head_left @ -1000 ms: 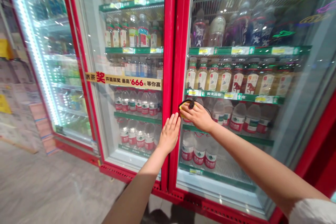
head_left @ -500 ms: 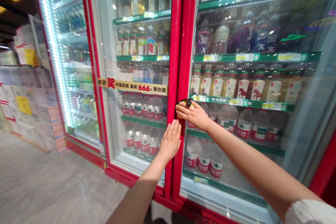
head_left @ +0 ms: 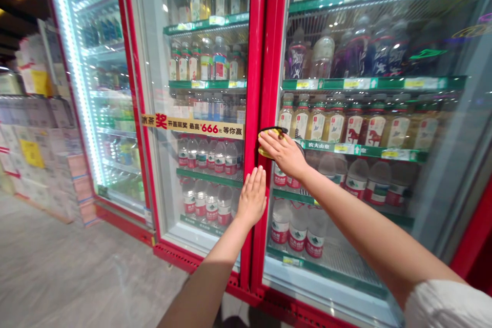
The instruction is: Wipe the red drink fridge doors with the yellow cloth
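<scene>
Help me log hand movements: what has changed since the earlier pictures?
The right hand has moved higher, with the yellow-and-black item beneath it; the left hand has risen slightly. Nothing was newly grasped or released. The bottles and red-framed doors stayed as they were.

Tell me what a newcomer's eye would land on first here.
Likely the bright red door frames down the middle, between rows of bottles. Then the right hand, over a yellow-and-black item, with the left hand lower and to its left. The strip marked 666, left of the frames, also stands out.
</scene>
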A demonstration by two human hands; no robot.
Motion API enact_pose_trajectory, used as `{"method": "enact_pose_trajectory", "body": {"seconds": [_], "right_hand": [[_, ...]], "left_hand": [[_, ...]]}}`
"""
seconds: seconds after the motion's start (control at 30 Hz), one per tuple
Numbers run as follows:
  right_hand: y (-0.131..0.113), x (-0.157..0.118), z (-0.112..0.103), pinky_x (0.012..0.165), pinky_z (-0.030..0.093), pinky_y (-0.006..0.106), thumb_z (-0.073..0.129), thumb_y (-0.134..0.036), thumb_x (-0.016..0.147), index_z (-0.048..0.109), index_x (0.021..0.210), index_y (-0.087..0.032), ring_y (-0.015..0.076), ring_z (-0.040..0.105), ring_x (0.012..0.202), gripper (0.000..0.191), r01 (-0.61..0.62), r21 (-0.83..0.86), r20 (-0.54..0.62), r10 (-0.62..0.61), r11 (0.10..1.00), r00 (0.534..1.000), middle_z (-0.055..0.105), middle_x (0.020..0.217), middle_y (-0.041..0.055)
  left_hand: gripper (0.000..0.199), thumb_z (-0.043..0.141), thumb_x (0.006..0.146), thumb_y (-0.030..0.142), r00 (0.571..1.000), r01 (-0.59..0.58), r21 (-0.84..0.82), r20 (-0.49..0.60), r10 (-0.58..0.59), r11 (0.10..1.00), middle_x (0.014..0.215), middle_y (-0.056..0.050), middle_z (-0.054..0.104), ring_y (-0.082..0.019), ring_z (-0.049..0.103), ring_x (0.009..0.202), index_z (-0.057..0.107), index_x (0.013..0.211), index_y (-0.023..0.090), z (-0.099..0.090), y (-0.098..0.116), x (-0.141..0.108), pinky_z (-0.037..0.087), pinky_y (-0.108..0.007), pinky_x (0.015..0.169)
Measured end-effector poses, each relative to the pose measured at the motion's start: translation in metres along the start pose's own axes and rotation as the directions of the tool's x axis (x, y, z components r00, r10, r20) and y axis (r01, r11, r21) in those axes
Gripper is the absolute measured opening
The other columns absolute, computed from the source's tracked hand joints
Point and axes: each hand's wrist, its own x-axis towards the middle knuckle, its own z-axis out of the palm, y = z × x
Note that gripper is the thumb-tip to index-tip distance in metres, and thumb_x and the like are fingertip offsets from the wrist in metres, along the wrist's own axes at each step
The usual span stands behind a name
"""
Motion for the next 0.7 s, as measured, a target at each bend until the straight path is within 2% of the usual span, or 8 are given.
{"method": "enact_pose_trajectory", "body": {"seconds": [0.1,0.2,0.4,0.47,0.53,0.6,0.63,0.7], "right_hand": [[-0.016,-0.036,0.0,0.118,0.039,0.045,0.047,-0.013,0.099,0.043,0.154,-0.019,0.0261,0.045,0.146,0.056,0.067,-0.017,0.036,-0.067,0.998,0.997,0.048,0.159,0.0099],[-0.019,-0.052,-0.001,0.117,0.041,0.043,0.052,-0.013,0.098,0.052,0.146,-0.015,0.0255,0.054,0.138,0.049,0.103,-0.028,0.051,-0.101,0.994,0.994,0.059,0.149,0.0138],[0.009,-0.015,-0.006,0.115,0.043,0.047,0.056,-0.02,0.1,0.067,0.124,-0.02,0.0253,0.054,0.138,0.026,0.262,-0.033,0.055,-0.26,0.964,0.964,0.067,0.14,0.0095],[0.015,-0.008,-0.009,0.115,0.043,0.047,0.055,-0.021,0.101,0.066,0.127,-0.02,0.0261,0.053,0.138,0.028,0.226,-0.057,0.036,-0.224,0.973,0.974,0.065,0.142,0.0089],[0.014,-0.014,-0.01,0.115,0.042,0.048,0.053,-0.02,0.102,0.061,0.136,-0.018,0.0281,0.051,0.14,0.036,0.075,-0.095,-0.022,-0.077,0.993,0.997,0.06,0.148,0.0108],[0.007,-0.029,-0.009,0.115,0.04,0.051,0.051,-0.017,0.101,0.056,0.143,-0.016,0.03,0.049,0.141,0.041,-0.079,-0.124,-0.079,0.069,0.989,0.994,0.056,0.152,0.0124],[0.004,-0.037,-0.009,0.115,0.04,0.051,0.051,-0.016,0.101,0.055,0.143,-0.017,0.03,0.049,0.141,0.042,-0.088,-0.125,-0.082,0.078,0.988,0.994,0.057,0.151,0.0119],[0.001,-0.046,-0.008,0.115,0.04,0.05,0.051,-0.016,0.101,0.057,0.142,-0.02,0.028,0.05,0.14,0.041,0.042,-0.104,-0.033,-0.045,0.994,0.998,0.061,0.147,0.0086]], "left_hand": [[0.093,0.051,0.09,0.015,1.0,0.002,-0.019,0.002,-0.002,1.0,0.17,-0.019,0.018,-0.028,0.01,0.159,-0.006,0.163,0.007,0.003,0.002,-0.011,0.027,-0.048,0.128],[0.096,0.051,0.088,0.014,1.0,0.004,-0.048,-0.027,-0.005,0.999,0.171,-0.018,0.016,-0.028,0.015,0.158,-0.009,0.163,0.011,0.003,0.003,-0.014,0.03,-0.048,0.126],[0.096,0.052,0.09,0.017,0.999,-0.011,-0.051,-0.054,0.008,0.999,0.171,-0.017,0.015,-0.028,0.016,0.159,-0.01,0.163,0.014,0.0,0.008,0.003,0.03,-0.048,0.126],[0.095,0.053,0.09,0.018,0.999,-0.009,-0.038,-0.045,0.008,0.999,0.171,-0.017,0.016,-0.029,0.014,0.159,-0.008,0.164,0.012,-0.002,0.009,0.008,0.029,-0.048,0.127],[0.094,0.053,0.091,0.018,0.999,-0.009,-0.024,-0.038,0.008,1.0,0.171,-0.017,0.016,-0.028,0.013,0.159,-0.006,0.164,0.011,-0.004,0.009,0.01,0.028,-0.048,0.127],[0.093,0.053,0.091,0.018,0.999,-0.014,-0.015,-0.035,0.013,1.0,0.171,-0.017,0.015,-0.028,0.012,0.159,-0.004,0.164,0.01,-0.006,0.008,0.007,0.028,-0.047,0.127],[0.092,0.053,0.091,0.018,0.999,-0.017,-0.012,-0.034,0.016,1.0,0.171,-0.017,0.015,-0.027,0.012,0.159,-0.003,0.164,0.011,-0.007,0.008,0.005,0.028,-0.046,0.127],[0.092,0.053,0.091,0.017,0.999,-0.029,-0.01,-0.03,0.029,1.0,0.171,-0.016,0.015,-0.027,0.012,0.159,-0.003,0.164,0.011,-0.01,0.006,0.0,0.029,-0.046,0.127]]}}
